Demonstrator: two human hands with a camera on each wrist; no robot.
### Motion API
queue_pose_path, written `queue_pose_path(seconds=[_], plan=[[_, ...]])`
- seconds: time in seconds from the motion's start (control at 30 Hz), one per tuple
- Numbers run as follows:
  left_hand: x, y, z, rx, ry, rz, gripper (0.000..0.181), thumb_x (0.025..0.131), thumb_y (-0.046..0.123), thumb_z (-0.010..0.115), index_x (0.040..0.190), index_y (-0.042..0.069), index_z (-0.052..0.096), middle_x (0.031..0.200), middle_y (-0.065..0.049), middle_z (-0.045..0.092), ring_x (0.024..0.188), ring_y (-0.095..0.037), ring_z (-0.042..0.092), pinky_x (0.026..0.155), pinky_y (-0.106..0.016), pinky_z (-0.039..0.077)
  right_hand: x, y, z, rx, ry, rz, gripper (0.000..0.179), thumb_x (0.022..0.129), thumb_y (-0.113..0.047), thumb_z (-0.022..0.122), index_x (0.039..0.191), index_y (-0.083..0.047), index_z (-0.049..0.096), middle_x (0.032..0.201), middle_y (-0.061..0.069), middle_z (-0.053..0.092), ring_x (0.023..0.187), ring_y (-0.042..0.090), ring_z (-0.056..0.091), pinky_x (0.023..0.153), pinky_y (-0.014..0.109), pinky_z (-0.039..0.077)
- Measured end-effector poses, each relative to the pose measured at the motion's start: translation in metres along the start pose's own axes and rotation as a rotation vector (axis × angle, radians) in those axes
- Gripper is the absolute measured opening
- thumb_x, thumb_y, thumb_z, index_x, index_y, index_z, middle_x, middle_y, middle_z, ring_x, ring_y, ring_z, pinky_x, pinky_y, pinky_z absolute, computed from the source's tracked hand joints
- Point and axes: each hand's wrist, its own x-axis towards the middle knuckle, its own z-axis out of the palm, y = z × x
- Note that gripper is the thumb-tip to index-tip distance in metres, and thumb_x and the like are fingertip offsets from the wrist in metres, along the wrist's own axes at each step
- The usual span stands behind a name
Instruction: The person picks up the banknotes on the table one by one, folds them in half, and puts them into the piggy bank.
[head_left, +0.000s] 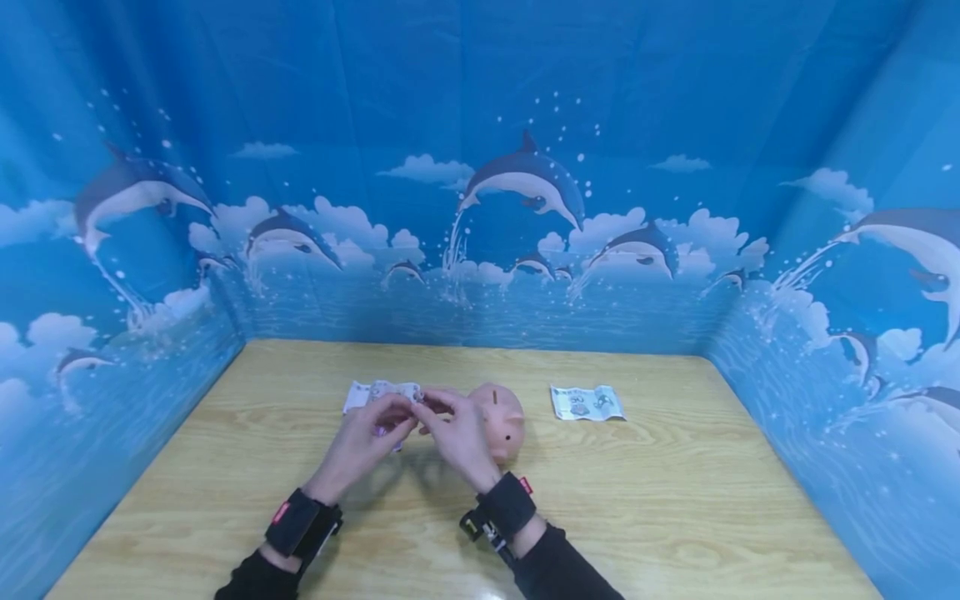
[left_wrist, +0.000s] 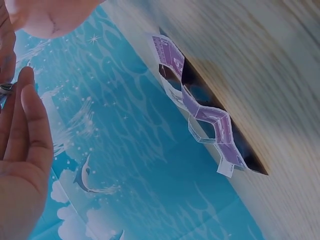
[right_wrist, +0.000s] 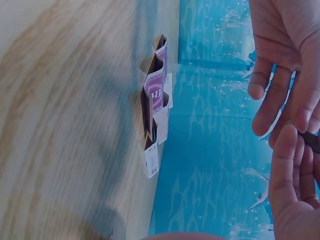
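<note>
Above the table my left hand (head_left: 363,442) and right hand (head_left: 461,433) meet fingertip to fingertip. Between them both pinch a small folded piece (right_wrist: 310,141), dark and mostly covered by fingers; whether it is a banknote I cannot tell. Creased purple-and-white banknotes (left_wrist: 220,122) stand in zigzag folds on the table, behind and left of the hands. A pink piggy bank (head_left: 504,421) with a slot on top sits just right of my right hand, partly hidden by it. Farther right lies a whitish, creased banknote (head_left: 587,403), apart from both hands.
The light wooden table (head_left: 675,492) carries these things. Blue dolphin-print curtain (head_left: 480,275) encloses its back and both sides. Dark straps with small devices circle both wrists.
</note>
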Motion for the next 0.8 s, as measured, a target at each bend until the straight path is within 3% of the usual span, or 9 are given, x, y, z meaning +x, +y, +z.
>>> queue_pose_path(seconds=[0.3, 0.5, 0.67, 0.8], plan=[[0.0, 0.0, 0.002, 0.025, 0.005, 0.009, 0.025, 0.088, 0.007, 0.072, 0.111, 0.013, 0.067, 0.102, -0.004, 0.075, 0.088, -0.014, 0.071, 0.07, -0.023, 0.058, 0.0, -0.001, 0.0, -0.029, -0.014, -0.031, 0.027, 0.093, -0.003, 0.064, 0.119, 0.006, 0.066, 0.115, 0.021, 0.066, 0.097, 0.03, 0.065, 0.077, 0.045, 0.06], [0.0, 0.002, 0.003, 0.054, 0.026, 0.001, 0.028, 0.086, 0.006, 0.074, 0.112, 0.012, 0.066, 0.103, -0.006, 0.075, 0.087, -0.015, 0.072, 0.07, -0.022, 0.058, 0.001, 0.001, 0.0, -0.064, -0.009, -0.028, 0.024, 0.092, -0.003, 0.064, 0.114, 0.004, 0.068, 0.111, 0.018, 0.067, 0.095, 0.024, 0.064, 0.078, 0.047, 0.059], [0.0, 0.002, 0.004, 0.071, 0.039, 0.0, 0.027, 0.085, 0.007, 0.074, 0.111, 0.013, 0.067, 0.101, -0.004, 0.075, 0.086, -0.013, 0.071, 0.069, -0.021, 0.057, 0.007, 0.021, 0.001, -0.067, 0.006, -0.018, 0.024, 0.092, -0.007, 0.066, 0.114, 0.001, 0.068, 0.112, 0.016, 0.067, 0.095, 0.021, 0.064, 0.077, 0.046, 0.06], [0.001, 0.002, 0.006, 0.087, 0.061, 0.007, 0.026, 0.085, 0.01, 0.075, 0.11, 0.015, 0.068, 0.099, -0.002, 0.075, 0.084, -0.011, 0.07, 0.067, -0.021, 0.057, 0.011, 0.032, -0.001, -0.073, 0.014, -0.021, 0.024, 0.092, -0.014, 0.068, 0.114, -0.003, 0.07, 0.111, 0.011, 0.067, 0.095, 0.017, 0.063, 0.076, 0.037, 0.061]])
